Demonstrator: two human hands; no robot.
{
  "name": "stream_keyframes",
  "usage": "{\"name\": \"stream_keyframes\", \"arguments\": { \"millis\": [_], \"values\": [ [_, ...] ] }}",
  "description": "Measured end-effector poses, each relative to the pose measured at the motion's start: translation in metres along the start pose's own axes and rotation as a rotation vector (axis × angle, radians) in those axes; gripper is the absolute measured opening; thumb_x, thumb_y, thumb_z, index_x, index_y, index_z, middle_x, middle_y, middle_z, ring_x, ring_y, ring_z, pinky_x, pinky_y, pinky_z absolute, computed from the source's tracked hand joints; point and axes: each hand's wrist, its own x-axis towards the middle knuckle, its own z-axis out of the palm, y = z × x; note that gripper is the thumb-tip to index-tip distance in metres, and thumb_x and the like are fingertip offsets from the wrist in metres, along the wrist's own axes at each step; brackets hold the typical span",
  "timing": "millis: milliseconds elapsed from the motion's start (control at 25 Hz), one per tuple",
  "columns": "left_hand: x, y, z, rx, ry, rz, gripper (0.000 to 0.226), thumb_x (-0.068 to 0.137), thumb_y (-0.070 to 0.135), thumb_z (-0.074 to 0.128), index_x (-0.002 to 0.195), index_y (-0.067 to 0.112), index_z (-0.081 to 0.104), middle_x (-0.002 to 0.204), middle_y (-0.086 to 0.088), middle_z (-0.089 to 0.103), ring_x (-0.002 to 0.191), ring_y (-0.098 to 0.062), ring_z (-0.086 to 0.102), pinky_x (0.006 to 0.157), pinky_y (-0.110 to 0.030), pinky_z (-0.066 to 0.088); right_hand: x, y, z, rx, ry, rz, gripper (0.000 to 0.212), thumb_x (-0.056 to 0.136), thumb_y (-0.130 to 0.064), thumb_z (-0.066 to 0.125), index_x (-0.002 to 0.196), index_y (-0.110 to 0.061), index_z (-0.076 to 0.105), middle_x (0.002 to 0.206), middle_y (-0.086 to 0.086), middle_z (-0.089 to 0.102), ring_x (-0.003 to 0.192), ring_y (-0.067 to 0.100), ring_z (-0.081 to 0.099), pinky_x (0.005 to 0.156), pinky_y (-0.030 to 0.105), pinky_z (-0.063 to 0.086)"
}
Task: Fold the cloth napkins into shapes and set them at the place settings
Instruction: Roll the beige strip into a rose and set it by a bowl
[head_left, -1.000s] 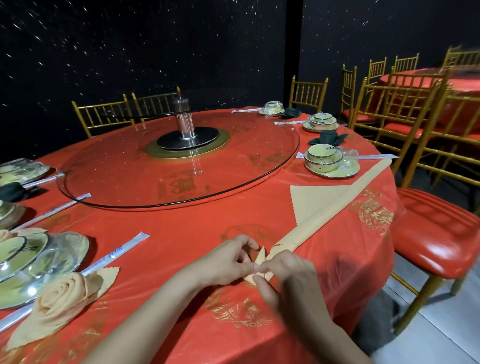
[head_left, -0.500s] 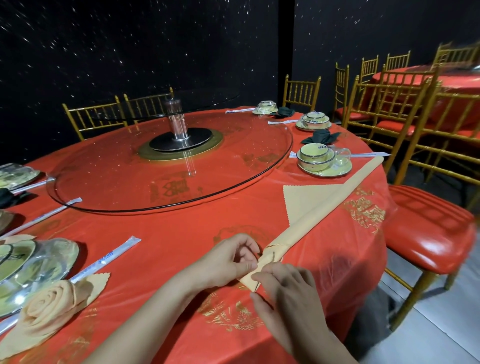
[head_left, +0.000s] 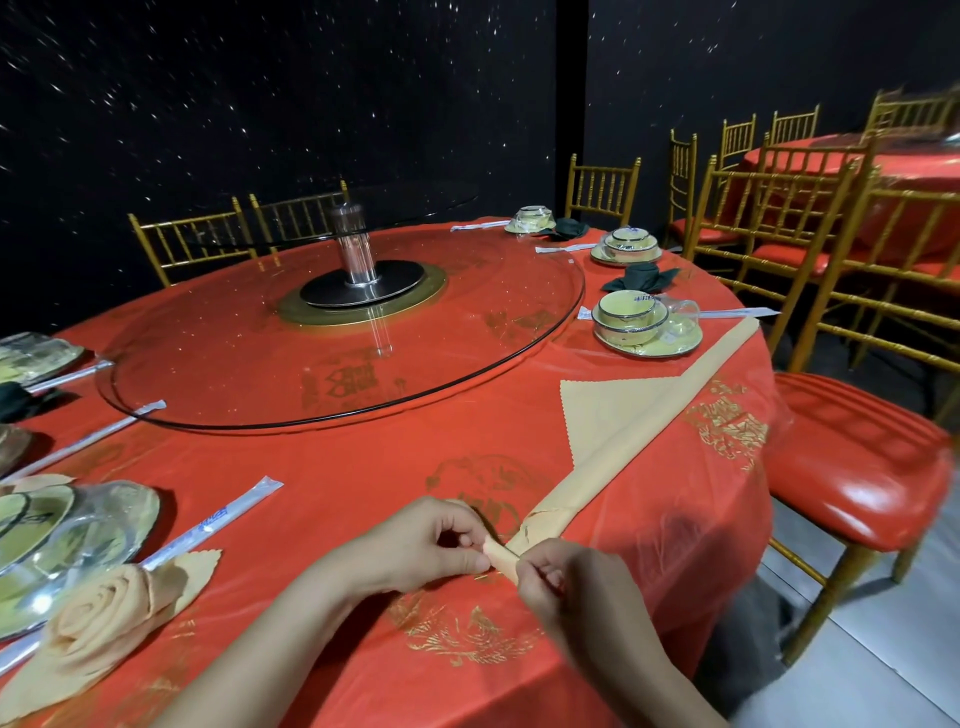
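Napkin (head_left: 631, 434) near end in pinch between left hand (head_left: 431, 540) and right hand (head_left: 569, 584).

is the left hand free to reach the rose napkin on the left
Probably not yet: the left hand and the right hand both pinch the rolled napkin. Otherwise bare tablecloth lies between it and the rose napkin.

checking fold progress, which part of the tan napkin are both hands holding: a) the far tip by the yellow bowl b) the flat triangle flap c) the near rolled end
c: the left hand and right hand pinch the tan napkin at its near rolled end; its flap and far tip lie untouched.
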Motion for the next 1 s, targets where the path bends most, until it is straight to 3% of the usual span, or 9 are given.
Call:
{"name": "stream_keyframes", "arguments": {
  "millis": [120,200,280,400,600,680,800,880,1000],
  "values": [
    [0.009,0.009,0.003,0.091,-0.040,-0.099,0.023,0.086,0.025,0.064,0.078,0.004,0.066,0.075,0.001,0.055,0.065,0.000,0.048,0.064,-0.019,0.039,-0.003,0.007,0.002,-0.137,0.120,-0.058,0.032,0.072,-0.052,0.041,0.069,-0.026,0.059,0.049,-0.017,0.050,0.053,0.007,0.052,0.063,0.028,0.039],
    [0.016,0.013,0.006,0.173,-0.062,-0.171,0.033,0.081,0.036,0.056,0.074,0.005,0.063,0.074,-0.009,0.058,0.067,-0.011,0.048,0.064,-0.030,0.042,-0.004,0.013,0.005,-0.184,0.212,-0.151,0.019,0.072,-0.049,0.049,0.074,-0.032,0.057,0.060,-0.016,0.056,0.059,0.004,0.057,0.064,0.027,0.038],
    [0.021,0.018,0.009,0.315,-0.040,-0.228,0.025,0.083,0.037,0.055,0.076,0.013,0.061,0.086,-0.013,0.064,0.073,-0.018,0.054,0.069,-0.034,0.044,-0.005,0.017,0.008,-0.201,0.226,-0.260,0.021,0.070,-0.051,0.055,0.080,-0.033,0.058,0.070,-0.013,0.059,0.067,0.008,0.058,0.069,0.027,0.032],
    [0.021,0.024,0.012,0.454,0.073,-0.193,0.011,0.086,0.037,0.059,0.084,0.028,0.055,0.095,0.000,0.061,0.080,-0.014,0.054,0.069,-0.027,0.041,-0.004,0.017,0.011,-0.263,0.192,-0.277,0.023,0.069,-0.050,0.052,0.072,-0.031,0.064,0.064,-0.012,0.058,0.064,0.009,0.059,0.068,0.026,0.028],
    [0.010,0.017,0.006,0.063,0.066,-0.033,0.024,0.078,0.019,0.076,0.096,0.031,0.065,0.102,0.000,0.059,0.083,-0.005,0.052,0.078,-0.015,0.041,0.005,0.018,0.005,-0.102,0.113,-0.082,0.025,0.074,-0.040,0.049,0.058,-0.022,0.054,0.047,-0.013,0.046,0.048,0.001,0.043,0.058,0.026,0.029],
    [0.013,0.016,0.011,0.071,0.077,0.035,0.016,0.081,0.018,0.072,0.096,0.023,0.070,0.100,0.000,0.062,0.087,-0.006,0.054,0.082,-0.018,0.043,0.007,0.022,0.002,-0.031,0.052,-0.036,0.031,0.077,-0.043,0.044,0.063,-0.017,0.052,0.053,-0.016,0.048,0.051,0.008,0.041,0.059,0.029,0.030],
    [0.026,0.024,0.017,0.229,0.105,-0.004,0.012,0.089,0.024,0.063,0.099,0.020,0.068,0.095,0.006,0.067,0.089,-0.008,0.059,0.083,-0.026,0.044,0.008,0.028,0.002,-0.131,0.227,-0.104,0.027,0.078,-0.048,0.045,0.063,-0.028,0.056,0.051,-0.018,0.046,0.054,0.002,0.051,0.058,0.028,0.036],
    [0.036,0.029,0.017,0.259,0.107,-0.054,0.019,0.090,0.027,0.061,0.108,0.021,0.061,0.090,0.009,0.064,0.083,-0.009,0.058,0.076,-0.022,0.042,0.007,0.028,0.002,-0.190,0.304,-0.147,0.021,0.076,-0.051,0.047,0.079,-0.034,0.059,0.066,-0.019,0.056,0.065,0.003,0.059,0.061,0.025,0.037],
    [0.050,0.029,0.014,0.247,0.074,-0.138,0.027,0.090,0.031,0.061,0.112,0.020,0.052,0.079,0.013,0.059,0.074,-0.009,0.054,0.065,-0.020,0.039,0.004,0.037,0.003,-0.212,0.304,-0.264,0.031,0.071,-0.052,0.053,0.095,-0.033,0.051,0.082,-0.014,0.062,0.074,0.009,0.060,0.068,0.028,0.032]
  ]
}}
